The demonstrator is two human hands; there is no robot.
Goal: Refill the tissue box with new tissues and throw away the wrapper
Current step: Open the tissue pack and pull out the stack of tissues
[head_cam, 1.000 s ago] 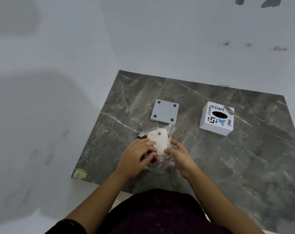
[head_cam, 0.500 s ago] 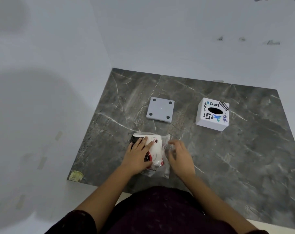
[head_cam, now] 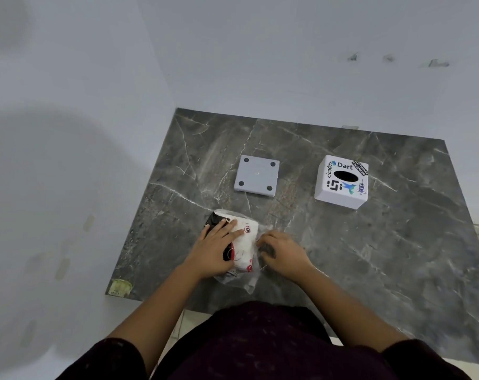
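Tissues in a clear plastic wrapper lie near the front edge of the dark marbled bench, left of its middle. The left hand lies flat on top of the pack with fingers spread, pressing it down rather than closing around it. The right hand sits just right of the pack, fingers curled in on the loose wrapper at that end; whether it truly pinches the film I cannot tell. Farther back, a grey square lid with four dark dots at its corners lies flat. Well to the right of it stands the white tissue box, stickered, its oval slot facing up and dark.
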